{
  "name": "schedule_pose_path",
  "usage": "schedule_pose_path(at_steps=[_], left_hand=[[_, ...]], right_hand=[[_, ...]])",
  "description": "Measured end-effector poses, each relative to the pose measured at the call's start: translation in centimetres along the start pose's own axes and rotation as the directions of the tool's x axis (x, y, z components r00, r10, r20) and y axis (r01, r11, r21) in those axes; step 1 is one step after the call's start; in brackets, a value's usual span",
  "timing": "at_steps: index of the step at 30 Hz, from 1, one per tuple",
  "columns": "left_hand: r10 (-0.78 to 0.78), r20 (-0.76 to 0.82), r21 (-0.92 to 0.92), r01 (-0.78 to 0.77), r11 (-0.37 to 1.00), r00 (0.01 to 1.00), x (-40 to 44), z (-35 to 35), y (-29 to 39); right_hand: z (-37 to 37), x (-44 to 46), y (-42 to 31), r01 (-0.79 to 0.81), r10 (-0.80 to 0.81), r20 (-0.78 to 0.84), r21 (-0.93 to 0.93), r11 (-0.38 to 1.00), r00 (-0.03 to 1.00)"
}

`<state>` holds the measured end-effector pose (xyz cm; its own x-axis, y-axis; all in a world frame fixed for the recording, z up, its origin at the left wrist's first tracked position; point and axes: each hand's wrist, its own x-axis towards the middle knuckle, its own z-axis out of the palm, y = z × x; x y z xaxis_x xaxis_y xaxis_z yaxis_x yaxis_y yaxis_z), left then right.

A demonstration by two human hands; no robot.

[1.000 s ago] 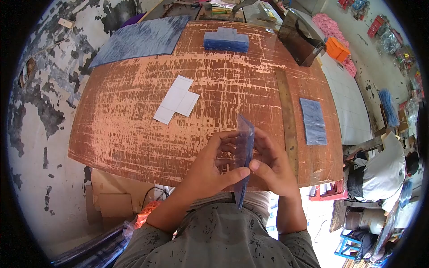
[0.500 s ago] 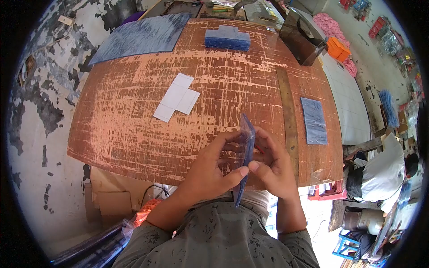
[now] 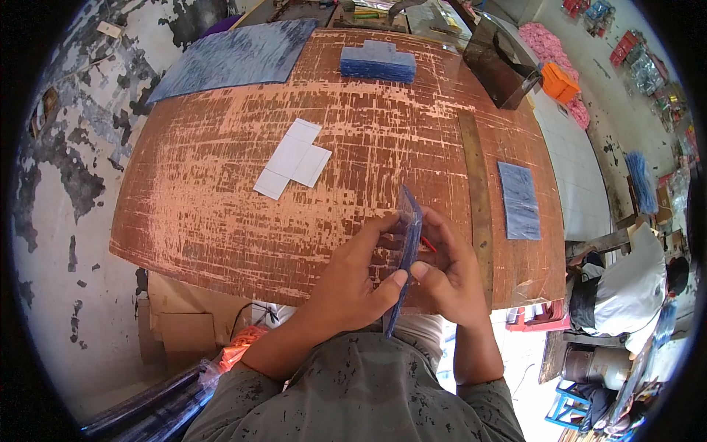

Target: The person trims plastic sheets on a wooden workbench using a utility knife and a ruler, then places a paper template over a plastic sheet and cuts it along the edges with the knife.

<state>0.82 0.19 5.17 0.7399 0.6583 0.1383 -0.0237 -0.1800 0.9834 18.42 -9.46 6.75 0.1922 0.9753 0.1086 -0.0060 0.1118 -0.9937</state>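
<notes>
Near the table's front edge I hold a thin stack of blue see-through plastic sheets (image 3: 409, 247) on edge, seen almost side-on. My left hand (image 3: 357, 276) grips it from the left, its thumb pressed on the near part. On the other side my right hand (image 3: 453, 276) has its fingers curled round the stack's far part, the thumb bent close to it. A small red thing (image 3: 428, 244) shows by the right fingers; its kind is unclear. Beyond the hands lies a white paper template (image 3: 292, 158) with drawn lines.
Right of my hands lie a long metal ruler (image 3: 476, 199) and blue plastic rectangles (image 3: 519, 200). At the back are a large blue sheet (image 3: 236, 60), a stack of cut blue pieces (image 3: 377, 65) and a dark metal box (image 3: 499, 65). A person (image 3: 630, 276) is at the right.
My right thumb has drawn slightly away from the left thumb, and more of the red thing shows. The view has shifted a little; the things on the table lie as before.
</notes>
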Motion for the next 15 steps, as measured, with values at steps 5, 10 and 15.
schedule_pose_path(at_steps=[5,10,15], left_hand=[[-0.007,0.005,0.055,0.007,0.998,1.000,0.0,0.1,0.6],[-0.012,0.027,0.166,0.007,0.986,1.000,0.2,0.0,0.4],[0.026,0.040,0.164,-0.032,0.986,0.999,0.3,0.1,0.5]], right_hand=[[-0.2,-0.1,0.3,0.002,-0.002,0.008,-0.021,1.000,1.000],[-0.7,0.0,-0.2,0.017,-0.015,0.048,-0.038,0.999,0.999],[-1.0,-0.1,-0.4,-0.042,0.041,0.047,0.006,0.999,0.998]])
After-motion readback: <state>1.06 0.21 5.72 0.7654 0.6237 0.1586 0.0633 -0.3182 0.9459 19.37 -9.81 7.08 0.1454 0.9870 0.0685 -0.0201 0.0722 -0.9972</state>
